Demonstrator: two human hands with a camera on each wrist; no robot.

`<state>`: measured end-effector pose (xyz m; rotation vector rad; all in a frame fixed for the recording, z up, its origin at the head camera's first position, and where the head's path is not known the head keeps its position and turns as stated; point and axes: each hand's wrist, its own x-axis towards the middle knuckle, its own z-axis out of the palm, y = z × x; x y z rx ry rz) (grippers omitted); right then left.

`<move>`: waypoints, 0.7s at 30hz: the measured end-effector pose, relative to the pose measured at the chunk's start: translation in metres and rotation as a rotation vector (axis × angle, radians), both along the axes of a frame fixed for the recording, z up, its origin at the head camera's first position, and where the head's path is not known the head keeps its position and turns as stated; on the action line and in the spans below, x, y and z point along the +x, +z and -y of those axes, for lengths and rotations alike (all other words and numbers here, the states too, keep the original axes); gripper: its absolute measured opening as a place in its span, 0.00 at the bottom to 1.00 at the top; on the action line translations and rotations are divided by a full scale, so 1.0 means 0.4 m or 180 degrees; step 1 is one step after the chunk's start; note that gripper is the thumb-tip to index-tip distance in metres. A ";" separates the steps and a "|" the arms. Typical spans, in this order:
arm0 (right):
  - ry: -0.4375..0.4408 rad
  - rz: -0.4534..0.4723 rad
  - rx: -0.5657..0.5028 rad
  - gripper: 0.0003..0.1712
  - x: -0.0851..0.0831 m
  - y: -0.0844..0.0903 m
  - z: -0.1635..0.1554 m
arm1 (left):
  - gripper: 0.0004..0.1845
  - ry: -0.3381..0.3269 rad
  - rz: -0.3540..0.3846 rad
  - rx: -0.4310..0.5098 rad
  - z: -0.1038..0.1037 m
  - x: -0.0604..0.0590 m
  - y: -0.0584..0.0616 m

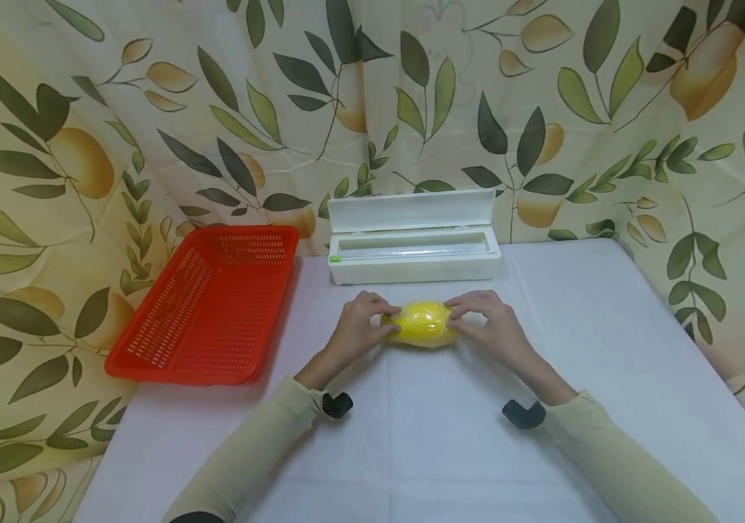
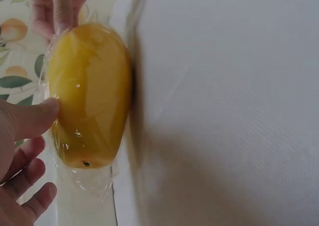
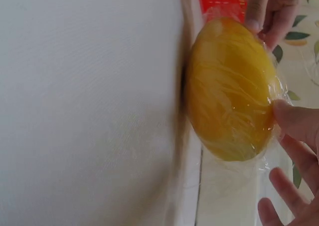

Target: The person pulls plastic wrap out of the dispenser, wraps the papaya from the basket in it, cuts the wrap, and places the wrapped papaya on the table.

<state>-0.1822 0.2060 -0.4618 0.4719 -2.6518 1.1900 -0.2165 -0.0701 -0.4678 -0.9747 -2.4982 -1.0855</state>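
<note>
We scan every view and find no readable text, label, brand, number or sign on anything here.

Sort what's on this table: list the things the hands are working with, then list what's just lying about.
In use:
- yellow fruit, covered in cling film
- left hand, holding one end of it
- right hand, holding the other end

Lying about:
- red basket, left side
- white film dispenser, lid open, behind the fruit
- table
</note>
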 end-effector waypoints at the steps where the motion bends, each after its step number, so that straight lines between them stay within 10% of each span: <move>1: -0.0004 -0.0032 0.0005 0.07 0.001 -0.001 0.001 | 0.14 -0.0020 -0.0049 -0.0050 0.000 0.000 0.000; 11: 0.0162 -0.0239 -0.0030 0.09 0.008 -0.006 -0.003 | 0.10 -0.0238 -0.0115 -0.0207 0.001 -0.003 0.009; 21: 0.0583 -0.0186 0.0275 0.10 0.019 0.025 -0.005 | 0.12 0.0145 -0.0564 -0.0724 -0.010 -0.017 0.027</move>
